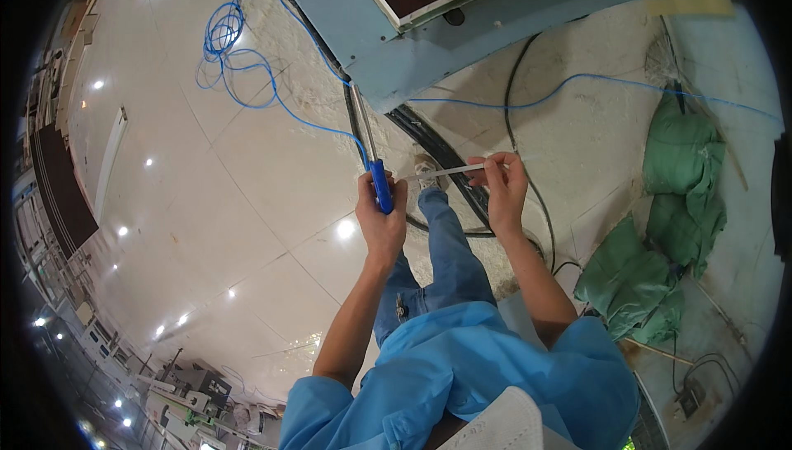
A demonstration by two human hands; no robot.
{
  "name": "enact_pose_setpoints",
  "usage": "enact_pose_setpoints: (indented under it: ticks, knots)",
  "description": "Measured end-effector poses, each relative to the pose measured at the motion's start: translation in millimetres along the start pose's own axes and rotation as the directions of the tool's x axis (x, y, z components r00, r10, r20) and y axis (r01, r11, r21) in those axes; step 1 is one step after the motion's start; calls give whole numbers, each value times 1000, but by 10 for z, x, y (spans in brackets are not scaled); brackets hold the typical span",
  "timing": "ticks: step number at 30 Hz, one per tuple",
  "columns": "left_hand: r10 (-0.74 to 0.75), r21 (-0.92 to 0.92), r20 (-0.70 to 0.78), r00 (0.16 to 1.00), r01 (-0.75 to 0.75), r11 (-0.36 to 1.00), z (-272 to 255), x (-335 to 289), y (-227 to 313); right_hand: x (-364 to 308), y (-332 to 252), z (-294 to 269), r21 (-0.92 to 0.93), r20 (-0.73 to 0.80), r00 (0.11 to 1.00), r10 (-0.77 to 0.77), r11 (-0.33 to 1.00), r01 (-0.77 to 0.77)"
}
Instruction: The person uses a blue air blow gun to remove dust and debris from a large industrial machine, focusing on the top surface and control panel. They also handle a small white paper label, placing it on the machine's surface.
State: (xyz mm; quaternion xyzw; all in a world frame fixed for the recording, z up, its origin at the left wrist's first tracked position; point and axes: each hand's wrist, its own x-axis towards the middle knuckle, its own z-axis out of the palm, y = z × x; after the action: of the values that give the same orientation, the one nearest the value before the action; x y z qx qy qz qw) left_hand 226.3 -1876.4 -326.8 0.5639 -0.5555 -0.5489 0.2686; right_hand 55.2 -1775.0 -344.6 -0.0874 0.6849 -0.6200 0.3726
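My left hand [382,223] is closed around a blue-handled tool [380,186]. A long, thin metal tube runs up from its handle, and a thin blue hose [309,124] reaches the same hand, so it looks like an air blow gun. Between my hands stretches a narrow white strip [450,171]. Fingers of my right hand [506,186] pinch its right end. Its left end meets the fingers of my left hand, where I cannot tell whether it is gripped. The tube's tip is close to the corner of a light blue machine table [396,70].
Blue hose lies coiled [224,29] on the tiled floor at the far left. Black cables [437,149] run under the table corner near my shoe [426,168]. Green sacks [681,157] are heaped at the right. A dark panel [62,190] is at the far left.
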Motion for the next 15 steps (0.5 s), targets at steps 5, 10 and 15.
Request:
enact_pose_setpoints:
  ticks: [5,10,15]
  knots:
    - [-153,-112,72,986,160,981,-81,-88,-187,-269,186,-134,-9,61,978,202,979,-202]
    - [-144,-38,202,969,155,987,-217,-143,-252,-508,46,-54,-868,358,890,282,451,206]
    - [-216,-129,356,909,277,952,-269,-75,-290,-416,162,348,-502,578,693,-431,482,718]
